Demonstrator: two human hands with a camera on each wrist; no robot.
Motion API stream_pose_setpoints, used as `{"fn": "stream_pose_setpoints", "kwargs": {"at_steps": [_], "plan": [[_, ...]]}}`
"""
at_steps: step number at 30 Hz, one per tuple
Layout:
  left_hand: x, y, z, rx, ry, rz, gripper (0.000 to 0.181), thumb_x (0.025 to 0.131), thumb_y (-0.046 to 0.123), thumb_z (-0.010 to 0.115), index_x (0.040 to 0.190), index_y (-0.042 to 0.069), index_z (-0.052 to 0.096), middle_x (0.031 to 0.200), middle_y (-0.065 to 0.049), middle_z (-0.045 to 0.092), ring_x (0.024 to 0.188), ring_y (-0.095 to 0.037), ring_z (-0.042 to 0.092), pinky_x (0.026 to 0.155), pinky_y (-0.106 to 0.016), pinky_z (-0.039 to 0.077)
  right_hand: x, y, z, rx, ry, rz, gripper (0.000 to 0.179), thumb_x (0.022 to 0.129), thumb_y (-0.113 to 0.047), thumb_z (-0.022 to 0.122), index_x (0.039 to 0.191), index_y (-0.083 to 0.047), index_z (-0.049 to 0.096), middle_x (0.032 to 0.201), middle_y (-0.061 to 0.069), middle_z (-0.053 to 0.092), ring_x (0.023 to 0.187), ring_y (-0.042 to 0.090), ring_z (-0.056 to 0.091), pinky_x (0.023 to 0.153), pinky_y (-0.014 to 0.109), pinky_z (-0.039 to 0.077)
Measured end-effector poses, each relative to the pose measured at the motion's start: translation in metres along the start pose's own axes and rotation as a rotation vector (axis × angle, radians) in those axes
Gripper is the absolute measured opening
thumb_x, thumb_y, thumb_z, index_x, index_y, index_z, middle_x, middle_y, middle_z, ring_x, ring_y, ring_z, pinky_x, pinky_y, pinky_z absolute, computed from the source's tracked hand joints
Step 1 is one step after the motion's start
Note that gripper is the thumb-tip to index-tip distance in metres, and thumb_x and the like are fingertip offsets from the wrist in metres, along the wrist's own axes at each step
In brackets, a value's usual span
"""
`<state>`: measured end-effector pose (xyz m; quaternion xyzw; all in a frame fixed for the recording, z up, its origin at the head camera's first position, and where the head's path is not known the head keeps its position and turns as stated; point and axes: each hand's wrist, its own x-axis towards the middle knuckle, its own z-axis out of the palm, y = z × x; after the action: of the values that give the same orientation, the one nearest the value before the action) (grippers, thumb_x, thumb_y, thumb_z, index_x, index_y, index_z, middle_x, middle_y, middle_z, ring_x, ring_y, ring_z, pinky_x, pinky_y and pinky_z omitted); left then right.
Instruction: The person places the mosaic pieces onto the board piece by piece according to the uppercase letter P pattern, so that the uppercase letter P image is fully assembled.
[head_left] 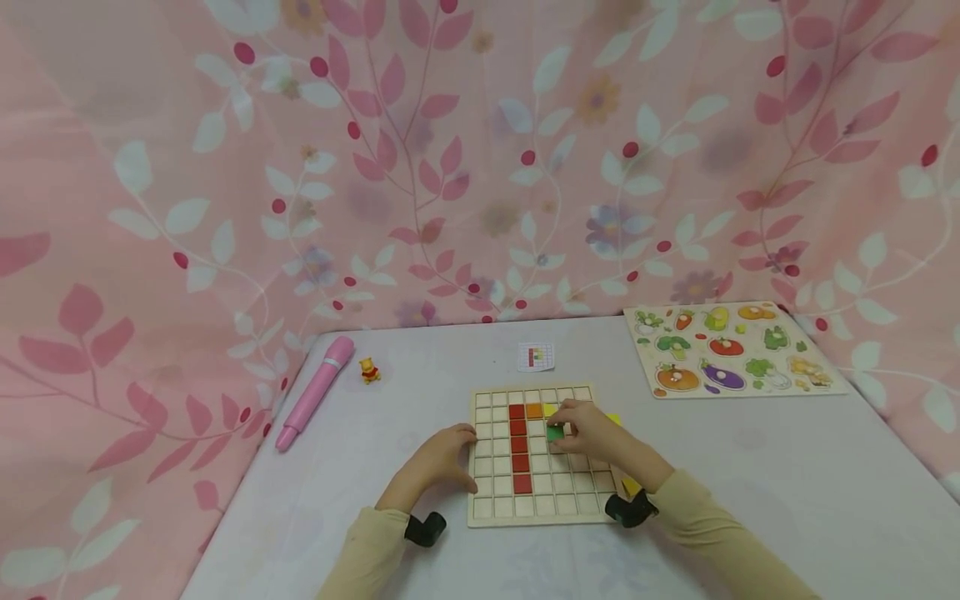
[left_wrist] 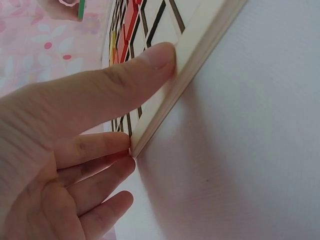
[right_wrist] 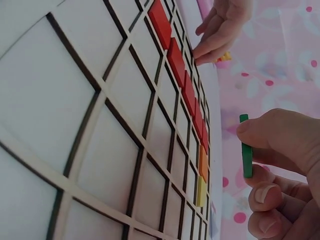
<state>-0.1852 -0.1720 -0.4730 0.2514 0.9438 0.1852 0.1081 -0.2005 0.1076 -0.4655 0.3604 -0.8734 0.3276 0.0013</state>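
A pale wooden grid board [head_left: 577,497] lies on the table with a column of red tiles [head_left: 519,445], an orange tile [head_left: 534,410] and a yellow tile [head_left: 550,409] set in it. My right hand [head_left: 588,433] pinches a green square tile [head_left: 556,433] between thumb and fingers just above the board; the green tile [right_wrist: 245,146] shows edge-on in the right wrist view. My left hand [head_left: 442,457] rests against the board's left edge [left_wrist: 165,107], thumb [left_wrist: 125,80] on the frame and fingers touching its side.
A small pattern card [head_left: 536,357] lies beyond the board. A pink marker [head_left: 313,392] and a small yellow bear figure [head_left: 368,369] lie at the left. A vegetable peg puzzle [head_left: 731,347] sits at the right rear. Yellow pieces [head_left: 631,486] lie by the board's right side.
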Motion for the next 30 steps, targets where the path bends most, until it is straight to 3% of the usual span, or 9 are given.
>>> {"fn": "stream_pose_setpoints", "kwargs": {"at_steps": [15,30], "plan": [[0.002,-0.002,0.002,0.009,0.011,0.006,0.073,0.052,0.028,0.086,0.112,-0.003,0.058,0.121,-0.011,0.051,0.112,-0.027,0.046,0.095,-0.035,0.036,0.005,0.004,0.019,0.013,-0.018,-0.034,0.019,0.076,-0.010,0.071,0.092,-0.001,0.067,0.081,0.000,0.053,0.059,0.009,0.045,0.051,0.018,0.042],[0.001,0.000,0.001,0.004,0.003,-0.013,0.073,0.052,0.027,0.087,0.113,-0.002,0.057,0.121,-0.010,0.050,0.113,-0.026,0.045,0.096,-0.035,0.035,0.010,0.001,0.024,-0.006,-0.058,0.026,0.020,0.075,-0.009,0.071,0.093,-0.001,0.067,0.080,0.002,0.054,0.066,0.014,0.048,0.056,0.021,0.044]]}}
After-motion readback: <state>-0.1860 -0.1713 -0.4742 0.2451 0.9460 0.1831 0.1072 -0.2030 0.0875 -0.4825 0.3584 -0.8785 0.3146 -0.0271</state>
